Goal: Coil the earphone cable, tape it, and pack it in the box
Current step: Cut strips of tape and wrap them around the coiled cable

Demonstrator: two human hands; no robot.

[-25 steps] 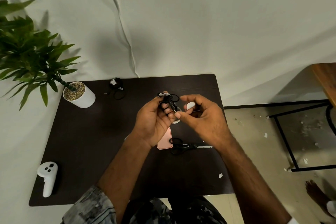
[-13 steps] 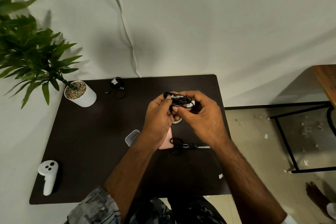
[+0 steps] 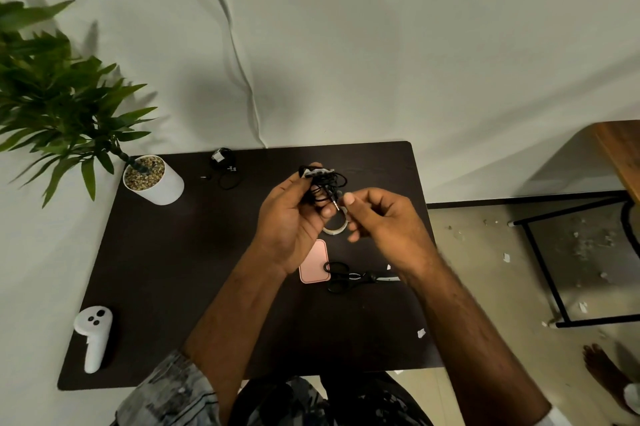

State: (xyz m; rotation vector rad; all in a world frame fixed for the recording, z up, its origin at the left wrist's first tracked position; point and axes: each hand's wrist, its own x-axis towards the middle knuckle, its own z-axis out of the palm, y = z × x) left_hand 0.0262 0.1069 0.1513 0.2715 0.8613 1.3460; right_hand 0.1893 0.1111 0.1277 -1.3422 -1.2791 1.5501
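Coiled black earphone cable (image 3: 323,185) taped at top, above pink box (image 3: 313,262)

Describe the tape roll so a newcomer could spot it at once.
Start at the dark table and find the two hands raised over its middle. The tape roll lies flat under them, just beyond the pink box. It is the only pale ring there; the scissors nearby are black.
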